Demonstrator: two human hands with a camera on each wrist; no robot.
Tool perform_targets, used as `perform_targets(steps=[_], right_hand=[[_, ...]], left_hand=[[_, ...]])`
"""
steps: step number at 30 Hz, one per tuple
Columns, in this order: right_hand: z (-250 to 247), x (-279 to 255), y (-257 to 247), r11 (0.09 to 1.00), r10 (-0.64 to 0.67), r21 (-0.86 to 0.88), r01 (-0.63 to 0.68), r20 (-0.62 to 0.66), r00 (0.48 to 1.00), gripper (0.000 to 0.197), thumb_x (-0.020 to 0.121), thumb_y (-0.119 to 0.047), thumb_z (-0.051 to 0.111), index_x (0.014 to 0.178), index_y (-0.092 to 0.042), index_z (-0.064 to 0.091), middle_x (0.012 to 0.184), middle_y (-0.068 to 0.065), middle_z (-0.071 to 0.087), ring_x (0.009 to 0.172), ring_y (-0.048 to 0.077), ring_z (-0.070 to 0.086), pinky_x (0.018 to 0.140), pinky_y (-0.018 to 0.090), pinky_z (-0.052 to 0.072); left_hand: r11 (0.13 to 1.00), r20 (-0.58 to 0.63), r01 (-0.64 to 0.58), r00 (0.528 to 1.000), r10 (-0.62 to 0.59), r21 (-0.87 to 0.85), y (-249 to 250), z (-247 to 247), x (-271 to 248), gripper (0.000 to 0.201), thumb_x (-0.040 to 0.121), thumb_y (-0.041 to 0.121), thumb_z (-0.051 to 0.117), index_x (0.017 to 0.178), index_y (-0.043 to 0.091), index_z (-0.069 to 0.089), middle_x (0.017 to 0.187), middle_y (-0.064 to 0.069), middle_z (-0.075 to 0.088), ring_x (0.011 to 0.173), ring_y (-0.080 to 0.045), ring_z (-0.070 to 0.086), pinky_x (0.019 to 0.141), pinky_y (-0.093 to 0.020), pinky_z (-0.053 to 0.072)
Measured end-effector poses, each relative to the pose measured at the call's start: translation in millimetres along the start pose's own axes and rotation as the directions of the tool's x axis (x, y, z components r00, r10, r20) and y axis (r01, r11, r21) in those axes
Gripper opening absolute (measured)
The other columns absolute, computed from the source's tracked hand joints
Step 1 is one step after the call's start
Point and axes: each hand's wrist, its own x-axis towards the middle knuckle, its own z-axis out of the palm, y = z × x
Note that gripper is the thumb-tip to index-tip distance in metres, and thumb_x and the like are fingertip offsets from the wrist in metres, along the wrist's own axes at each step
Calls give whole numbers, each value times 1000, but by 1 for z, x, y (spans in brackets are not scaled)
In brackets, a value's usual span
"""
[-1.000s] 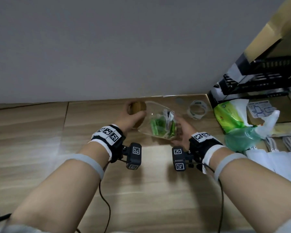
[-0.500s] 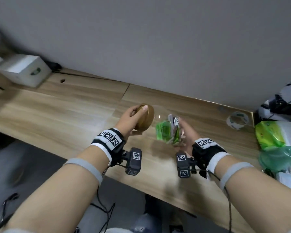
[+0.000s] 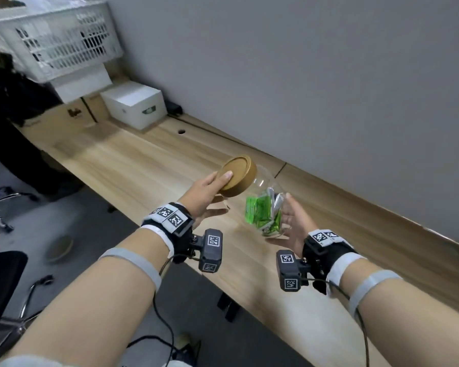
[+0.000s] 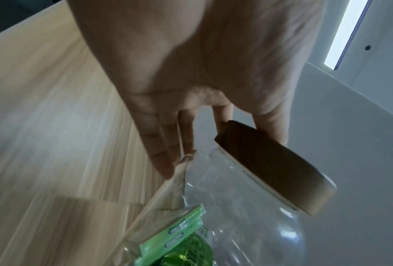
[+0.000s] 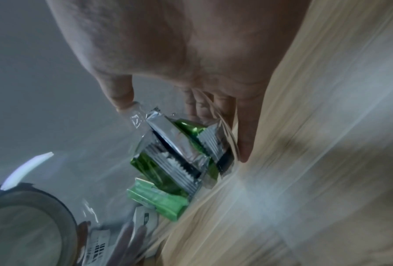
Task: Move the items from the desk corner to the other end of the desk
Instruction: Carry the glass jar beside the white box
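Note:
A clear jar (image 3: 263,186) with a brown round lid (image 3: 239,174) hangs tilted on its side above the wooden desk (image 3: 133,165). Green and silver packets (image 3: 260,215) lie bunched at its bottom end. My left hand (image 3: 207,192) grips the lid end, thumb on the lid's top and fingers under the neck. My right hand (image 3: 294,223) cups the jar's base between thumb and fingers. The left wrist view shows the lid (image 4: 275,165) between thumb and fingers. In the right wrist view the packets (image 5: 179,158) press against the glass by my fingers (image 5: 243,140).
At the desk's far left end stand a white box (image 3: 135,107), a cardboard box (image 3: 74,112) and a white lattice basket (image 3: 56,41) on top. A cable hole (image 3: 181,132) sits near the grey wall. An office chair (image 3: 0,274) stands on the floor left of the desk.
The jar has risen from the desk near the cluttered right corner and travelled left in both hands. The view has swung left, so the corner clutter is out of sight.

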Motion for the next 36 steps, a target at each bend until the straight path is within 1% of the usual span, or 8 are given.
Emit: perform_targets(steps=[3, 8, 17, 20, 22, 26, 31, 36], right_hand=[[70, 26, -6, 1000, 21, -19, -20, 16, 1000, 73, 87, -68, 46, 130, -10, 53, 119, 21, 63, 104, 40, 65, 90, 57, 54], [179, 67, -16, 1000, 23, -21, -22, 59, 998, 69, 87, -70, 45, 118, -9, 56, 120, 21, 64, 106, 39, 66, 93, 57, 52], [281, 148, -34, 988, 118, -101, -112, 51, 992, 54, 95, -66, 32, 93, -16, 52, 102, 16, 65, 100, 34, 66, 90, 50, 54], [308, 196, -44, 983, 132, -134, -125, 46, 990, 55, 97, -60, 35, 120, -13, 53, 111, 18, 62, 88, 29, 66, 76, 41, 59], [328, 231, -53, 985, 139, -112, -134, 43, 989, 53, 98, -54, 39, 136, -19, 46, 125, 22, 55, 97, 33, 66, 71, 41, 61], [371, 292, -71, 985, 154, -91, -144, 115, 981, 40, 99, -44, 42, 136, -30, 41, 136, 12, 42, 117, 43, 55, 86, 55, 56], [411, 346, -88, 972, 114, -224, -73, 177, 978, 49, 100, -43, 40, 140, -15, 38, 142, 16, 40, 122, 38, 47, 103, 56, 45], [441, 378, -96, 983, 177, -88, -160, 231, 957, 44, 100, -39, 48, 140, -20, 42, 136, 0, 43, 118, 25, 49, 85, 44, 57]], left_hand=[[995, 43, 99, 994, -98, -23, 14, -68, 10, 43, 82, 65, 63, 121, 51, 58, 131, -4, 57, 120, -30, 56, 90, -57, 54], [963, 92, 151, 987, -133, -222, 38, -171, 37, 66, 74, 62, 74, 132, 44, 49, 141, -6, 43, 128, -34, 45, 83, -72, 49], [944, 18, 206, 978, -209, -258, 69, -270, 110, 62, 84, 62, 63, 138, 37, 44, 133, -10, 41, 126, -37, 40, 78, -76, 48], [956, -26, 198, 978, -208, -216, 70, -294, 148, 53, 88, 62, 57, 136, 43, 45, 143, -3, 38, 127, -37, 39, 77, -73, 50], [964, -69, 195, 975, -210, -180, 72, -313, 176, 48, 91, 60, 53, 136, 44, 45, 146, -1, 37, 129, -38, 38, 76, -70, 52], [965, -157, 209, 960, -233, -160, 78, -354, 234, 44, 93, 60, 50, 134, 44, 47, 145, -3, 39, 127, -37, 40, 76, -67, 55], [951, -216, 254, 932, -290, -178, 78, -399, 291, 32, 92, 58, 52, 120, 43, 55, 139, -5, 43, 122, -35, 44, 75, -67, 55], [944, -220, 287, 922, -319, -165, 77, -436, 343, 35, 94, 59, 50, 124, 41, 54, 138, -5, 44, 122, -34, 45, 73, -64, 56]])
